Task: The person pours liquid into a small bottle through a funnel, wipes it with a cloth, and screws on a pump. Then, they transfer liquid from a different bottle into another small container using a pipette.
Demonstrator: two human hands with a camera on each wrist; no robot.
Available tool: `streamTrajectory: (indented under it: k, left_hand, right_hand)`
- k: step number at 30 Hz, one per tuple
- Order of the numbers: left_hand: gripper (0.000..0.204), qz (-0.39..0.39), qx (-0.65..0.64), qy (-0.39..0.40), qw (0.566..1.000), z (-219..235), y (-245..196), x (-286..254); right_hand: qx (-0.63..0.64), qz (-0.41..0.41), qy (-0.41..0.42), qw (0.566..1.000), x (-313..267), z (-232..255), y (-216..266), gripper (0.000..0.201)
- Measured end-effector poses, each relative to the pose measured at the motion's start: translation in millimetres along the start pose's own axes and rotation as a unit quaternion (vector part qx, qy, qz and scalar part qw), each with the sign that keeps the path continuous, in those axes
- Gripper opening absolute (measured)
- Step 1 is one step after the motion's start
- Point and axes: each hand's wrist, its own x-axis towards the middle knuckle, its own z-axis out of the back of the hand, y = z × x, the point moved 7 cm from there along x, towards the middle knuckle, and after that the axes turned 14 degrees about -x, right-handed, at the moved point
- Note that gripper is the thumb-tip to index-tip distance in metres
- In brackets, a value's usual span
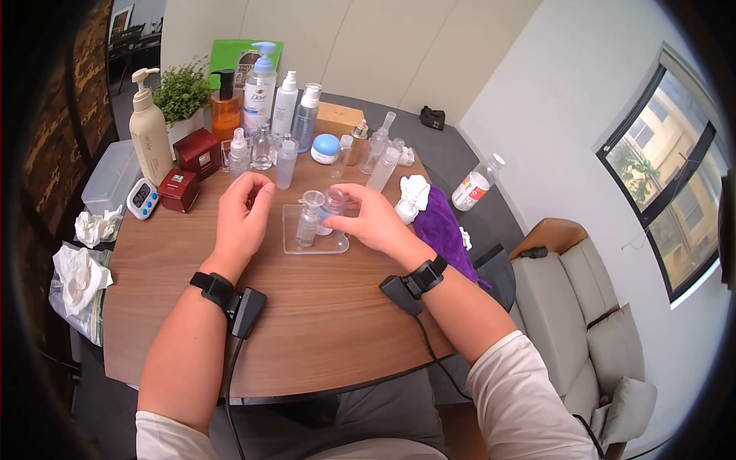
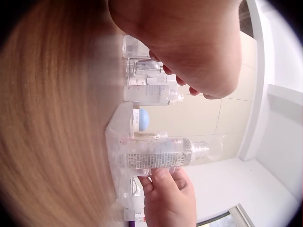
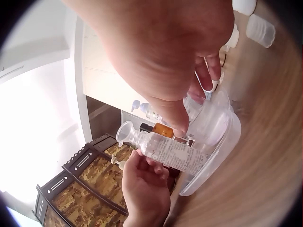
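A small clear bottle (image 1: 307,228) with printed lettering stands in a shallow clear plastic tray (image 1: 290,247), a clear funnel (image 3: 126,133) seated in its neck. Right behind it, my right hand (image 1: 369,218) holds a second clear bottle (image 1: 332,205) between thumb and fingers, its lower part partly hidden by the first. My left hand (image 1: 244,218) hovers left of the tray with loosely bent fingers and nothing in them. In the right wrist view the left hand (image 3: 146,187) overlaps the lettered bottle (image 3: 175,153), while the head view shows a gap between them.
Pump and spray bottles (image 1: 284,103), a blue-lidded jar (image 1: 326,149) and dark red boxes (image 1: 179,190) crowd the table's far side. At left stand a timer (image 1: 142,199) and crumpled tissues (image 1: 96,227). A purple cloth (image 1: 445,230) hangs over the right edge.
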Motion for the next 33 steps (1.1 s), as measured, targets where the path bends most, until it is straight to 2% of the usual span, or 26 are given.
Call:
streamTrajectory:
  k: [5,8,10,11,13,15,17,21,24,26,30,32,33]
  left_hand:
    - [0.013,0.0,-0.005,-0.001,1.0,-0.3,0.6,-0.5]
    - [0.013,0.003,-0.007,0.0,1.0,0.3,0.2,-0.7]
    - [0.013,0.006,-0.004,-0.001,1.0,1.3,0.7,-0.4]
    - [0.013,0.001,-0.004,-0.003,1.0,0.8,0.7,-0.2]
    - [0.013,-0.003,-0.004,-0.005,1.0,0.9,1.5,0.0]
    - [0.014,-0.003,-0.012,-0.006,1.0,-0.6,2.5,0.3]
    - [0.014,0.011,-0.018,-0.009,1.0,-0.2,4.0,0.3]
    - [0.015,0.03,-0.018,-0.02,0.999,2.3,9.5,0.5]
    - [0.016,0.039,-0.005,-0.018,0.999,1.8,8.4,0.2]
    - [0.017,0.034,-0.004,-0.023,0.999,1.7,8.9,0.5]
    - [0.017,0.029,0.001,-0.039,0.999,5.3,11.3,1.1]
    - [0.017,0.026,0.006,-0.036,0.999,5.9,9.4,1.1]
    - [0.017,0.025,0.008,-0.031,0.999,5.7,8.3,0.4]
  right_hand:
    - [-0.041,0.006,0.001,0.999,-9.2,6.5,5.5,0.072]
    - [-0.078,0.007,-0.023,0.997,-29.5,30.2,13.0,0.067]
    - [-0.103,-0.003,-0.078,0.992,-52.1,64.5,20.6,0.062]
    - [-0.1,0.017,-0.114,0.988,-61.5,83.5,19.9,0.053]
    - [-0.097,-0.059,-0.18,0.977,-85.5,120.7,-3.6,0.04]
    - [-0.127,-0.094,-0.218,0.963,-104.7,149.6,-24.4,0.032]
    - [-0.191,-0.151,-0.203,0.948,-118.9,164.8,-50.7,0.025]
    - [-0.224,-0.2,-0.173,0.938,-129.2,170.2,-74.3,0.021]
    - [-0.223,-0.191,-0.156,0.943,-115.1,164.2,-77.7,0.021]
    - [-0.299,-0.101,-0.137,0.939,-90.0,152.6,-80.2,0.023]
    - [-0.374,-0.077,-0.128,0.915,-46.1,132.9,-95.8,0.026]
    - [-0.444,-0.086,-0.084,0.888,-30.2,122.0,-105.7,0.024]
    - [-0.443,-0.083,-0.083,0.889,-24.4,123.0,-107.9,0.024]
